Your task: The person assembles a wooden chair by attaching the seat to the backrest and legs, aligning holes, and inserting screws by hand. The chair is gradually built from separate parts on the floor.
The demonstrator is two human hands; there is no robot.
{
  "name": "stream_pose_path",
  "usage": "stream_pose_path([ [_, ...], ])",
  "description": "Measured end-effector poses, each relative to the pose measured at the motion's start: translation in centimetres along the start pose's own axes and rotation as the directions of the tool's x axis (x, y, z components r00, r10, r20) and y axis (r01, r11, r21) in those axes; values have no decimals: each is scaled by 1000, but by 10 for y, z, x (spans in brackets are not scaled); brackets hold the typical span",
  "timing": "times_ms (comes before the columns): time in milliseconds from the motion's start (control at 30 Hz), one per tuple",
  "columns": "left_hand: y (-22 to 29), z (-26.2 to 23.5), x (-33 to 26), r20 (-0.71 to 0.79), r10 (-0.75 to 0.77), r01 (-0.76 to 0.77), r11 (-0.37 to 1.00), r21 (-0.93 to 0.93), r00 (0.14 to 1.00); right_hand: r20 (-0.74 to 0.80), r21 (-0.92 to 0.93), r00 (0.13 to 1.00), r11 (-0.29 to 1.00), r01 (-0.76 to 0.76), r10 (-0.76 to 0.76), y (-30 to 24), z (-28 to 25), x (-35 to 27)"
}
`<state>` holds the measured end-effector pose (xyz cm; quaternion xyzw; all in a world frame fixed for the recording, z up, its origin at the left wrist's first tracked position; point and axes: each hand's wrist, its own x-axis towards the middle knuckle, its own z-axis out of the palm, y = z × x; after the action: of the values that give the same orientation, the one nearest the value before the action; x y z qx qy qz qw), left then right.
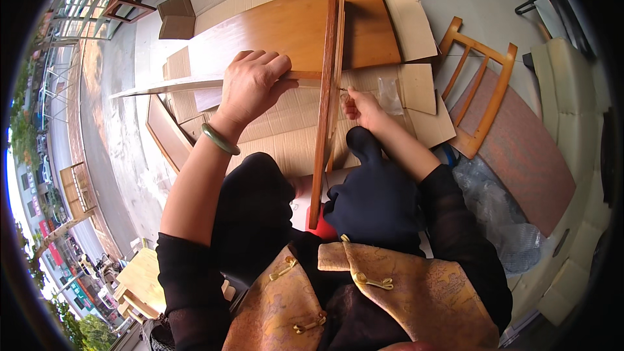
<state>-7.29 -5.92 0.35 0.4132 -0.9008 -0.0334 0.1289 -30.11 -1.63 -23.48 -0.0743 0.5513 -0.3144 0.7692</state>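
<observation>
My left hand, with a green bangle on the wrist, is closed over the near edge of a glossy orange-brown wooden panel. A long, narrow wooden board stands edge-up across the middle, meeting the panel just right of that hand. On the board's right side, my right hand is closed in a pinch. Its fingertips are at a thin, dark piece by the board, too small to name. The board hides part of the panel, and my curled right fingers are only partly visible.
Opened cardboard lies beneath the panel. A wooden slatted frame rests on a reddish-brown sheet at right, near crumpled clear plastic. A pale sofa borders the far right. A light wooden table stands at lower left.
</observation>
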Motion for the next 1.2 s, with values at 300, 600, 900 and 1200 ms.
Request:
stream_pose_path([
  [300, -3, 1, 3, -35, 19, -19, 1000, -7, 999, 334, -711, 469, 107, 694, -818, 23, -17, -6],
  [600, -7, -2, -7, 4, 47, -47, 998, -40, 999, 114, -786, 746, 400, 472, -656, 1, -11, 23],
  [900, -11, -4, -10, 25, 60, -59, 997, -45, 998, -35, -263, 938, 909, 324, -345, 25, -16, 51],
  [1200, -11, -6, -9, 40, 40, -37, 997, -62, 998, 403, -734, 385, -42, 678, -830, 27, -31, 26],
])
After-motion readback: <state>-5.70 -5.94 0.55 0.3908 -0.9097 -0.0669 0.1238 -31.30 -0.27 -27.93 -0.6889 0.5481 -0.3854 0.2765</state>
